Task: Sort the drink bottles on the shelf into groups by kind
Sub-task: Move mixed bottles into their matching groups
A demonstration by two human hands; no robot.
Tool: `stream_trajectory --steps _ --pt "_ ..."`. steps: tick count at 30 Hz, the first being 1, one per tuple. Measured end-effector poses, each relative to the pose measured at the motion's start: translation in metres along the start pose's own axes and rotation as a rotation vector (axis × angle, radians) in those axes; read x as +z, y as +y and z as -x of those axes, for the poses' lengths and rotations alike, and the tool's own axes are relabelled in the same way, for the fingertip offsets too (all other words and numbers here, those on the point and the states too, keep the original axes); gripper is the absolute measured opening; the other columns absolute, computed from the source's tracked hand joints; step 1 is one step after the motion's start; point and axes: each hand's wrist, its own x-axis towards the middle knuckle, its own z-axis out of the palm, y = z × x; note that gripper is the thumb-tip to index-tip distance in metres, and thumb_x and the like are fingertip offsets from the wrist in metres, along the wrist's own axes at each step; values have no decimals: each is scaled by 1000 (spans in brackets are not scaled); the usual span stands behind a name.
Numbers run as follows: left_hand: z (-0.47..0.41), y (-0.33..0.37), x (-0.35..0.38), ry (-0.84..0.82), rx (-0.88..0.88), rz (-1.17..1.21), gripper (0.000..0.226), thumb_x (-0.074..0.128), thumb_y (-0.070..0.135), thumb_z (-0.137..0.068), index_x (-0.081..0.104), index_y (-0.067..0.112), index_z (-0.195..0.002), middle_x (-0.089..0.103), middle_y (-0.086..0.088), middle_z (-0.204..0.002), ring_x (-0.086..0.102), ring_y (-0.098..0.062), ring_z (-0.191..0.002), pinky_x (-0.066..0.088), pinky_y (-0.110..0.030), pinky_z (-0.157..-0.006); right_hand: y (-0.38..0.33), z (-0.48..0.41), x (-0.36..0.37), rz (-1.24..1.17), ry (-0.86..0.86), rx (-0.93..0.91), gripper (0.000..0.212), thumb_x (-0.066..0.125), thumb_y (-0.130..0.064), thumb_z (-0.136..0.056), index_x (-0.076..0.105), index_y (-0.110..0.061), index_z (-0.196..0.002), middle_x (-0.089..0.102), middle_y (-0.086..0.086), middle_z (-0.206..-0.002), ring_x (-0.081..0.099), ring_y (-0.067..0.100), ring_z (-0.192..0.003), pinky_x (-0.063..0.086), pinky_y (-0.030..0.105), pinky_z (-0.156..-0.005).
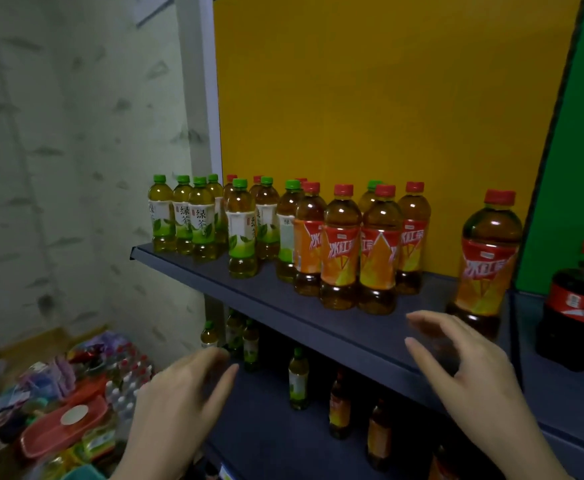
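Yellow back panel behind a dark grey shelf of upright drink bottles, seen from a head camera looking slightly down. Green teas, with green caps and pale labels, fill the shelf's left end. Red teas, with red caps and orange labels, stand in a tight cluster at the middle. The 2 kinds are not fully apart: at least 2 red caps show behind the green teas, 1 green cap shows behind the red cluster, and 1 green tea touches the cluster's left side. A lone red tea stands by itself at the right end, well apart from the cluster, its long axis vertical. Both hands hover in front of the shelf edge and hold nothing. The right hand has its fingers loosely curved and spread from the thumb, reaching up and left; the lone red tea stands just beyond it, up and to the right, near but not touching. The left hand is lower and further left, fingers relaxed and nearly straight, below the green teas and well apart from them. The right hand is clearly the nearer one to the lone bottle, so it looks best placed to take it around the body and move it left to the cluster. Dark cola stands on a neighbouring shelf at far right.
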Motion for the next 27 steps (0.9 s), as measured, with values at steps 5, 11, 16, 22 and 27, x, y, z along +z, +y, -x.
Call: stream_trajectory --steps 5,11,16,22,27 --pt "-78 -7 18 80 135 92 36 40 55 -82 64 29 -92 63 18 -77 61 -1 -65 53 -25 -53 -8 -60 15 18 149 -102 24 62 -24 -82 57 -36 -102 54 -31 -99 51 -15 -98 38 0 -75" --pt "-168 -14 41 142 223 310 42 50 49 -84 61 17 -109 63 10 -97 61 -9 -86 52 -27 -74 -27 -126 2 74 277 -208 22 58 -24 -85 61 -26 -107 62 -12 -100 58 0 -94 49 17 -75" --pt "-236 -15 63 119 252 480 39 58 26 -88 49 16 -124 49 13 -111 50 -4 -98 38 -13 -78 -36 -187 -7 47 326 -149 17 54 -17 -91 61 -24 -105 64 -11 -99 59 -1 -93 47 10 -76" --pt "-299 -14 95 -93 178 633 55 49 37 -92 31 18 -140 45 8 -127 42 -5 -111 37 -21 -87 -19 -275 0 14 89 136 18 53 -12 -92 59 -18 -108 64 5 -107 61 19 -97 49 29 -84" --pt "-322 -14 106 -314 170 893 64 52 57 -74 41 25 -128 55 10 -119 54 -9 -108 47 -26 -86 0 -321 17 245 -88 306 44 61 -20 -87 47 -7 -127 56 11 -125 55 26 -111 43 37 -96"
